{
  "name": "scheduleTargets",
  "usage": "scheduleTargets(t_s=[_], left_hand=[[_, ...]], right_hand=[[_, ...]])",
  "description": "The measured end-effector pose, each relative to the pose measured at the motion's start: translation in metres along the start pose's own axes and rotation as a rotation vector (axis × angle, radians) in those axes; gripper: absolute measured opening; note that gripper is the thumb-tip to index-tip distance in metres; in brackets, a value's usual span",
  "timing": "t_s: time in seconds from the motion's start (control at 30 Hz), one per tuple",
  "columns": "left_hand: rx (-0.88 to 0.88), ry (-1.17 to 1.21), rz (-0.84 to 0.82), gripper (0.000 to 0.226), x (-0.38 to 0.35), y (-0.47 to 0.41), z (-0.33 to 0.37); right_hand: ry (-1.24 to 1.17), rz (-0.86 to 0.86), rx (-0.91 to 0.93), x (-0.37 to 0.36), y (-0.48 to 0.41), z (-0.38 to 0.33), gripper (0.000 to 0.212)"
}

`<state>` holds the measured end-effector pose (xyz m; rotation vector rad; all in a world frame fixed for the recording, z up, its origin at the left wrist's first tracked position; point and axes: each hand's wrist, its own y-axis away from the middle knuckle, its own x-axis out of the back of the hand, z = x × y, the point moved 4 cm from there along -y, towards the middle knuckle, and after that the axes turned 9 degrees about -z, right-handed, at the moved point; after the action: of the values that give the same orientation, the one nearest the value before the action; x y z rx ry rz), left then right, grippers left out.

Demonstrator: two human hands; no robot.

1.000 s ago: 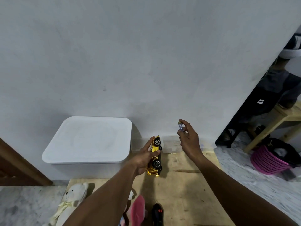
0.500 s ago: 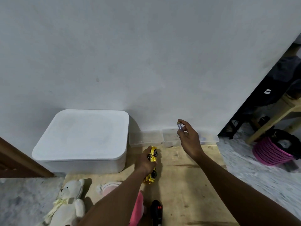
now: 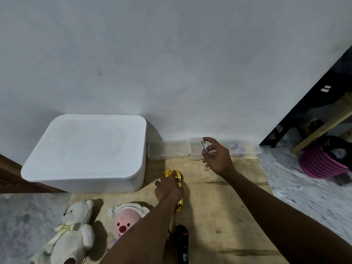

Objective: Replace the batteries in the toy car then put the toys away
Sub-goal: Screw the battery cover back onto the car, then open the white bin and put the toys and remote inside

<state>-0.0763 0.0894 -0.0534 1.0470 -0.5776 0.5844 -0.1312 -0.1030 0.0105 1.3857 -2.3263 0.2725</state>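
My left hand grips a shiny yellow toy car low over the wooden board, just right of the big white lidded box. My right hand is raised in front of the clear plastic boxes and pinches a small clear-handled screwdriver, its tip showing below the palm. A black remote control lies on the board near the bottom edge. A white teddy bear and a pink plush toy lie at the board's left.
Two small clear plastic boxes stand against the white wall. A pink basket and wooden furniture legs are at the far right on the marbled floor.
My left hand has lowered the yellow car from in front of the wall down to the board. My right hand stayed raised with the screwdriver. The view has tilted down, showing the plush toys.
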Motion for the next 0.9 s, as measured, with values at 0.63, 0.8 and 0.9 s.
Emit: scheduleTargets(t_s=[0.63,0.8,0.9], left_hand=[[-0.229,-0.367,-0.049,0.048,0.087,0.025,0.032],[-0.213,-0.516,0.018,0.042,0.108,0.004,0.049],[-0.155,-0.655,0.043,0.047,0.114,-0.014,0.057]], right_hand=[[0.492,-0.016,-0.132,-0.002,0.005,-0.032,0.028],[0.814,-0.263,-0.043,-0.021,-0.03,-0.025,0.039],[0.946,-0.402,0.06,-0.04,-0.059,-0.014,0.043]])
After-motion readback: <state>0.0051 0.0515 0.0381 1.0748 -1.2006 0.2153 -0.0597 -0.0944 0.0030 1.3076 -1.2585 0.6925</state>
